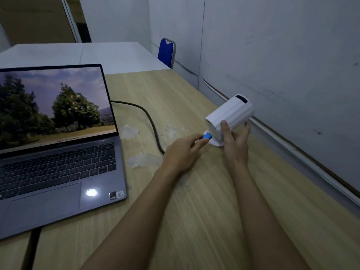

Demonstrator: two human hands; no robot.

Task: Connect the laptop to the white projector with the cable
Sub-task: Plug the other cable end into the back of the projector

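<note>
Wooden table fills the lower frame, grey wall along the right side. White projector sits right of centre, near the wall, tilted on its round base, lens end pointing up toward the upper right. Right hand cups the projector from below and behind — thumb up against its near side, fingers wrapped around the far side, so closed around the body. Left hand just left of it, fingers pressed together pinching the blue plug of the cable; the plug tip sits at the projector's rear face, touching or almost touching — cannot tell if it is seated in a port. The dark cable curves from the left hand up across mid frame to the right edge of the open laptop. Laptop occupies the left of the frame, screen lit with a tree landscape. Pale worn patches on the tabletop between laptop and hands. Blue chair in upper centre, beside a white table behind.
</note>
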